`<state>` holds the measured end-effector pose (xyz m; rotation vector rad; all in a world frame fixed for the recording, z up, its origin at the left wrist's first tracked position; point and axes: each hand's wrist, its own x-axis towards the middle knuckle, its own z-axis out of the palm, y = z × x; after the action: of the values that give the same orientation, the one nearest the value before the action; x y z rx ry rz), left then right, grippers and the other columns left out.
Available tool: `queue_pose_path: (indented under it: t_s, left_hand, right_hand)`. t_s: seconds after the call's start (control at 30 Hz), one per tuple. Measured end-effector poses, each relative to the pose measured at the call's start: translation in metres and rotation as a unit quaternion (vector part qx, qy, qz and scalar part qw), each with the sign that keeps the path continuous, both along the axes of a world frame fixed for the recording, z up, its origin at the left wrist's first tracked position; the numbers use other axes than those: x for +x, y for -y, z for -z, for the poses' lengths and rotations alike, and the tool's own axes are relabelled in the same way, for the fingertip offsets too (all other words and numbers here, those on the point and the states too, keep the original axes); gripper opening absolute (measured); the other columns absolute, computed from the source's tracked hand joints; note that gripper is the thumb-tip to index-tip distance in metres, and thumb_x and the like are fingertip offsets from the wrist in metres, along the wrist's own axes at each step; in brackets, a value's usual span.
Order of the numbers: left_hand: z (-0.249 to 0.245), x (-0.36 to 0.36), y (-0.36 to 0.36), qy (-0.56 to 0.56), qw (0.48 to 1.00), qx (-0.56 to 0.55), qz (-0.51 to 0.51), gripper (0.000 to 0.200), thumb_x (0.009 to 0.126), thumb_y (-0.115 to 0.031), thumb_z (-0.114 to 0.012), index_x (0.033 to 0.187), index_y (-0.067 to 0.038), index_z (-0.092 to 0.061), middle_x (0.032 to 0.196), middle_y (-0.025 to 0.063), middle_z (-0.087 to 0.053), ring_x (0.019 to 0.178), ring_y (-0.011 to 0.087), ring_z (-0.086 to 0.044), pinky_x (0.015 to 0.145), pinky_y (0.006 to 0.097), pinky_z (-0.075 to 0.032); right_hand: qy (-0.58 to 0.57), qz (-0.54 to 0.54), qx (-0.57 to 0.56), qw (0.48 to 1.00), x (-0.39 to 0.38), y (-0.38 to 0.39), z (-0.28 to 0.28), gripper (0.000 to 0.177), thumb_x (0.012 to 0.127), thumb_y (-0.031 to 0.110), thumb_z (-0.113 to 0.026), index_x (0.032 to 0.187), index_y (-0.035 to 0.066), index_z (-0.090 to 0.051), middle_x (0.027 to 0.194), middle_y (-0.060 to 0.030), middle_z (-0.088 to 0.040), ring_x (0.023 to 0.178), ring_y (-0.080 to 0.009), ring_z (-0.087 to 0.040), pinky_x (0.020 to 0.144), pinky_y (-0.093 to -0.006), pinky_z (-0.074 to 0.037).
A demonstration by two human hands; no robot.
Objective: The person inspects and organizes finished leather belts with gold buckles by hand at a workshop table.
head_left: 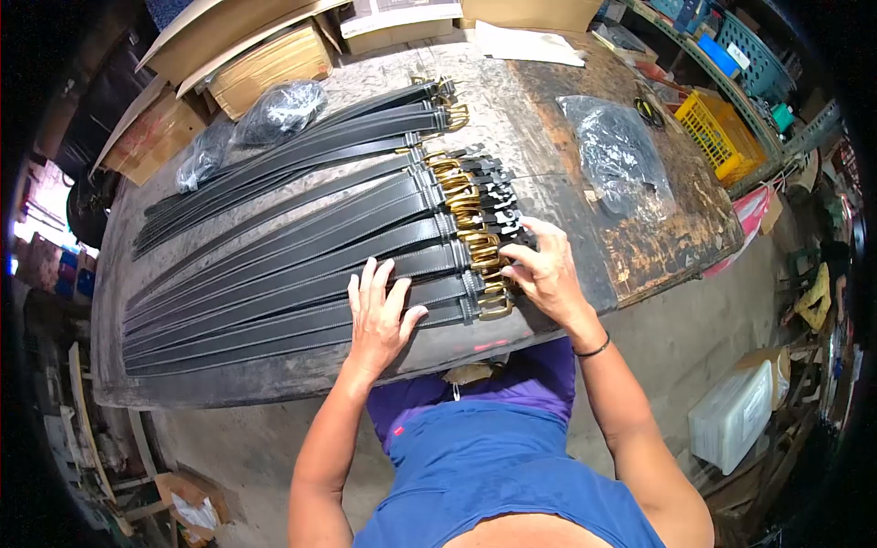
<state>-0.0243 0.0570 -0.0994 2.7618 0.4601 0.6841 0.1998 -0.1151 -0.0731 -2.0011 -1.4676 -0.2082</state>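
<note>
Black leather belts [365,233] lie side by side in a fanned row on the table, their gold buckles [464,212] lined up at the right end. Black plastic hanger tags [498,196] with white marks stick out past the buckles. My left hand [376,315] rests on the nearest belts, palm down with its fingers spread. At the buckle end, my right hand [545,269] has its thumb and forefinger bent close together beside the tags and buckles. What is pinched there is too small to make out. A second group of belts [311,137] lies farther back.
Clear plastic bags lie on the worn table [676,242]: one bag [621,155] at right, another bag [279,110] at back left. Cardboard boxes [269,68] line the back edge. Scissors [649,111] lie near a yellow crate [717,137].
</note>
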Motion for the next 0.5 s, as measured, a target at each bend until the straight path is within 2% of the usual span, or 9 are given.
queue_pose_path:
  t_s: [0.07,0.1,0.17,0.27,0.37,0.5]
  left_hand:
    - [0.000,0.001,0.003,-0.007,0.999,-0.003,-0.031,0.042,0.073,-0.028,-0.072,0.107,-0.007,-0.056,0.133,0.0185,-0.038,0.129,0.0405,-0.029,0.103,0.0573,-0.022]
    - [0.000,0.000,0.002,-0.016,1.000,-0.001,-0.023,0.042,0.075,-0.026,-0.070,0.109,-0.007,-0.055,0.135,0.0182,-0.037,0.130,0.0402,-0.028,0.104,0.0578,-0.020]
    - [0.004,-0.001,0.001,-0.013,1.000,0.001,-0.021,0.043,0.075,-0.026,-0.070,0.110,-0.007,-0.054,0.135,0.0180,-0.037,0.131,0.0399,-0.027,0.104,0.0579,-0.020]
    - [0.004,-0.004,-0.001,-0.001,1.000,0.001,-0.020,0.041,0.077,-0.025,-0.068,0.110,-0.006,-0.054,0.135,0.0177,-0.037,0.132,0.0394,-0.026,0.105,0.0580,-0.018]
    - [0.009,-0.013,-0.007,0.015,0.999,0.004,-0.041,0.040,0.079,-0.032,-0.065,0.108,-0.006,-0.055,0.133,0.0155,-0.039,0.130,0.0381,-0.029,0.103,0.0602,-0.019]
    - [0.006,-0.013,-0.004,-0.004,0.999,0.012,-0.031,0.042,0.078,-0.036,-0.066,0.109,-0.008,-0.057,0.133,0.0149,-0.040,0.130,0.0372,-0.029,0.103,0.0603,-0.020]
  right_hand:
    - [0.036,-0.021,0.014,0.999,-0.004,-0.006,0.001,0.029,0.069,0.015,-0.073,0.095,0.017,-0.063,0.127,-0.0116,-0.045,0.121,-0.0344,-0.038,0.100,-0.0500,-0.031]
    - [0.034,-0.021,0.016,0.999,-0.004,-0.009,0.003,0.029,0.069,0.015,-0.073,0.095,0.017,-0.063,0.127,-0.0116,-0.045,0.121,-0.0344,-0.038,0.100,-0.0500,-0.031]
    - [0.041,-0.033,0.009,0.999,-0.004,-0.015,0.009,0.026,0.069,0.015,-0.072,0.093,0.017,-0.062,0.127,-0.0110,-0.045,0.122,-0.0348,-0.036,0.101,-0.0557,-0.028]
    - [0.052,-0.035,-0.004,0.998,-0.003,-0.020,0.011,0.022,0.070,0.014,-0.072,0.090,0.016,-0.062,0.125,-0.0109,-0.045,0.122,-0.0349,-0.036,0.101,-0.0586,-0.026]
    - [0.033,-0.044,0.037,0.998,-0.001,-0.021,0.003,0.019,0.071,0.014,-0.071,0.087,0.015,-0.062,0.124,-0.0110,-0.047,0.122,-0.0352,-0.037,0.101,-0.0578,-0.027]
    - [0.027,-0.057,0.029,0.998,-0.001,-0.022,0.010,0.018,0.072,0.013,-0.070,0.088,0.015,-0.063,0.122,-0.0115,-0.048,0.121,-0.0360,-0.037,0.101,-0.0570,-0.027]
